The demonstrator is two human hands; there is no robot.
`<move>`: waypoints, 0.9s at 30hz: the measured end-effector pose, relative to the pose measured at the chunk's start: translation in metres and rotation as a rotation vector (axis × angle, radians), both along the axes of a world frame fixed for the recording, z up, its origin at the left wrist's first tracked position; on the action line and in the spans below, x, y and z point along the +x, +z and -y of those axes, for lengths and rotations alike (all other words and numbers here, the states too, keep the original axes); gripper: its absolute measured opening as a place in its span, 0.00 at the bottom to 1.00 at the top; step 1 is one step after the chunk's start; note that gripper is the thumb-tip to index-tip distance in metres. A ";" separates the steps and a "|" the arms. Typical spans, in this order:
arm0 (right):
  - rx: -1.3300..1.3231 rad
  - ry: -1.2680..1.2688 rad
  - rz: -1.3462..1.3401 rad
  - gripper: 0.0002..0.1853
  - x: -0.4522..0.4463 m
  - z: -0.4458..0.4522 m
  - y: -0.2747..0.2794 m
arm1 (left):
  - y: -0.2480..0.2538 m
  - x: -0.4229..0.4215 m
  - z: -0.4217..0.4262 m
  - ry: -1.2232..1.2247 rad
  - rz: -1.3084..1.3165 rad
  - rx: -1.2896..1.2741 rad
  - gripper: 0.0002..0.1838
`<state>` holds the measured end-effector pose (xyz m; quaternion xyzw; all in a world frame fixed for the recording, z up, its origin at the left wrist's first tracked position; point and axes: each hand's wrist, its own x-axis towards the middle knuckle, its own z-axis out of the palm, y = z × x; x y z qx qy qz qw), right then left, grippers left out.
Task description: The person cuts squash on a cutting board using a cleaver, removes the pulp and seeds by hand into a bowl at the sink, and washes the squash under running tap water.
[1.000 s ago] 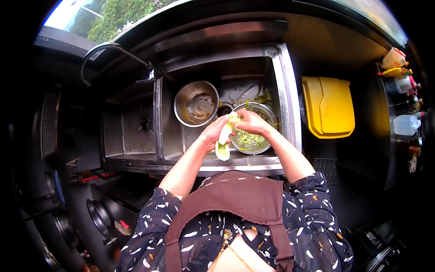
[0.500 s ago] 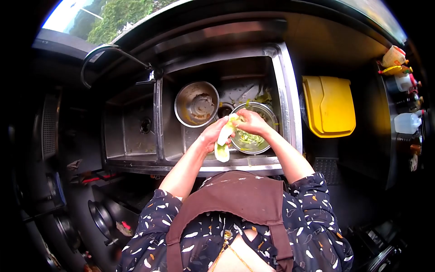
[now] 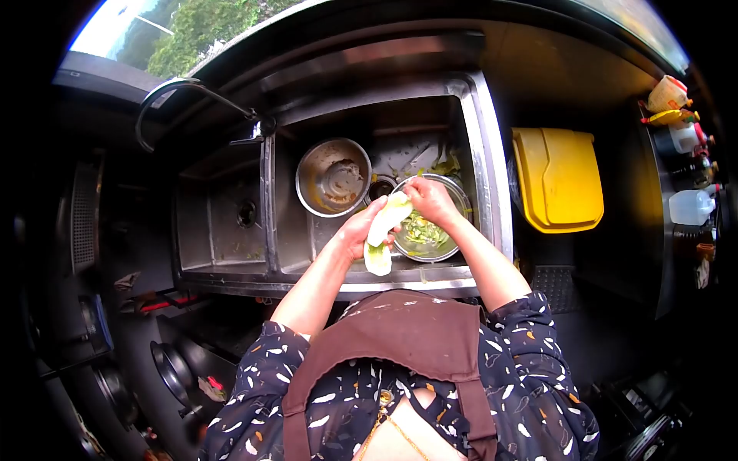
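My left hand [image 3: 360, 230] is wrapped round pale green-white leaves [image 3: 387, 220], whose lower end hangs below the fingers toward the sink's front edge. Close to the upper end of the leaves is my right hand [image 3: 432, 201], its fingers closed; what they pinch, if anything, is too small to make out. Beneath the right hand, a metal bowl [image 3: 459, 244] holds green and yellowish leaf pieces [image 3: 420, 232]. A second metal bowl [image 3: 312, 178], with brownish residue inside, stands to the left of it in the same basin.
The double sink [image 3: 270, 207] has a curved faucet [image 3: 201, 86] at its left divider. Loose green scraps [image 3: 448, 166] lie at the basin's back right. A yellow bin [image 3: 559, 181] stands right of the sink, and bottles [image 3: 690, 207] line the far right.
My right hand has shifted slightly up and changed its finger pose at the top of the leaves. More of the upper leaf now shows between the hands. The left hand stays almost where it was.
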<state>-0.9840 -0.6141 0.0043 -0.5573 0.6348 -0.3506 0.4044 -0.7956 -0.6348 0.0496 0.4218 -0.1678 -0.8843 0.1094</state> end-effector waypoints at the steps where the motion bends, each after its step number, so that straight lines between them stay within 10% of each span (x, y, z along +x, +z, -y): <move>1: -0.002 -0.022 -0.047 0.12 -0.004 0.001 -0.006 | 0.002 0.000 0.000 -0.014 0.005 0.021 0.22; 10: 0.309 0.285 0.092 0.33 0.010 -0.013 0.045 | -0.004 -0.008 -0.001 0.030 0.212 -0.520 0.24; 27: 0.338 0.166 0.368 0.25 0.018 -0.018 0.029 | 0.001 -0.013 -0.003 0.016 0.290 -0.699 0.27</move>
